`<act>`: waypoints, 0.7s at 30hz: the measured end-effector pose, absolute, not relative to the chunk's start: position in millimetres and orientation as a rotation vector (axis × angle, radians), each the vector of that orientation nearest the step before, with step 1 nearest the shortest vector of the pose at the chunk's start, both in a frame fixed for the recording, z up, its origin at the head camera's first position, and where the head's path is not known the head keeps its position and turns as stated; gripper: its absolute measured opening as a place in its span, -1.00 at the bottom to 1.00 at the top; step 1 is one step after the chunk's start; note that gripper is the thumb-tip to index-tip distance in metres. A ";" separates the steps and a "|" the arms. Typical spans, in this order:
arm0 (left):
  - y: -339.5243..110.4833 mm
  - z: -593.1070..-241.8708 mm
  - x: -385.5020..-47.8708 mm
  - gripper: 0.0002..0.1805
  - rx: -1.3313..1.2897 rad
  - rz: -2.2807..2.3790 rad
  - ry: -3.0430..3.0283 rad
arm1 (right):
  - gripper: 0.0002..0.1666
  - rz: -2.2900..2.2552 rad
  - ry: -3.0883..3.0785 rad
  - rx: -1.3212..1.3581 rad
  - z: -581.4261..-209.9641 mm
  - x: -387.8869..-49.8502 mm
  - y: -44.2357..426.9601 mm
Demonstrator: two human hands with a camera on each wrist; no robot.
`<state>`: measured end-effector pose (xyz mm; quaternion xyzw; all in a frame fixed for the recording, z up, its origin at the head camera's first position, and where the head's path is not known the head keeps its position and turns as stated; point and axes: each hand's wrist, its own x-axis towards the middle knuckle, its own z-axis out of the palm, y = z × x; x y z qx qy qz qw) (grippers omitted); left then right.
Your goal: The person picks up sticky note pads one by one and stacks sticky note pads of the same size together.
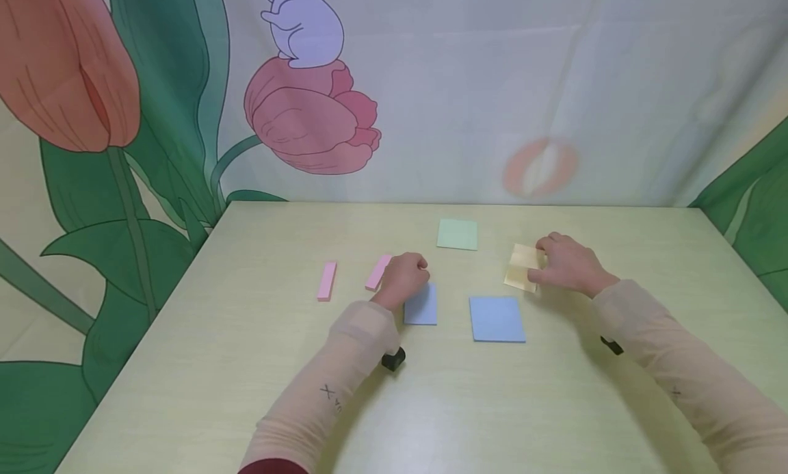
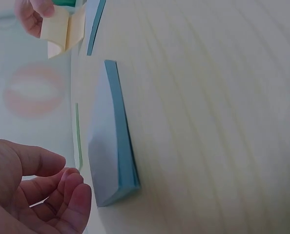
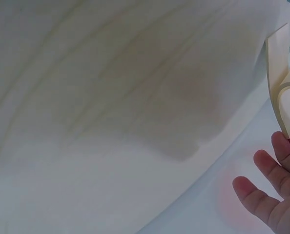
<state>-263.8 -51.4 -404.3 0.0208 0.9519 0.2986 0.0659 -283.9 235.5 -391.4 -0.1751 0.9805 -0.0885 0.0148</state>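
Observation:
My right hand (image 1: 572, 263) pinches a yellow sticky-note pad (image 1: 520, 265) at its edge. In the right wrist view the pad (image 3: 278, 73) has a top part curling away from the rest, with fingertips at its lower end. My left hand (image 1: 403, 280) hovers by a narrower blue sticky-note pad (image 1: 421, 306), fingers loosely curled and nothing between them. The left wrist view shows that blue pad (image 2: 106, 141) as a thick block beside the hand (image 2: 37, 190). A wider blue sticky-note pad (image 1: 497, 319) lies between the hands, nearer me.
A pale green sticky-note pad (image 1: 457, 234) lies toward the table's far side. Two narrow pink pads lie at the left, one pink strip (image 1: 327, 281) apart and another pink strip (image 1: 377, 273) partly behind my left hand. A printed curtain (image 1: 443, 104) hangs behind the table (image 1: 246, 364).

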 end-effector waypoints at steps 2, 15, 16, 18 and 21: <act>-53.2 -404.5 -263.9 -0.70 0.051 0.909 2.863 | -0.34 -0.272 3.057 -0.540 -390.8 -284.1 236.0; -65.7 -409.8 -265.8 -0.74 0.014 0.877 2.873 | -0.36 -0.286 3.055 -0.537 -379.8 -280.8 236.5; -66.3 -410.1 -265.7 -0.74 0.016 0.880 2.873 | -0.36 -0.286 3.055 -0.537 -379.3 -280.5 236.4; -67.2 -410.4 -265.2 -0.77 0.019 0.886 2.871 | -0.37 -0.280 3.058 -0.536 -378.6 -280.1 236.7; -68.2 -410.5 -264.5 -0.80 0.022 0.916 2.857 | -0.37 -0.280 3.059 -0.548 -376.8 -279.1 236.5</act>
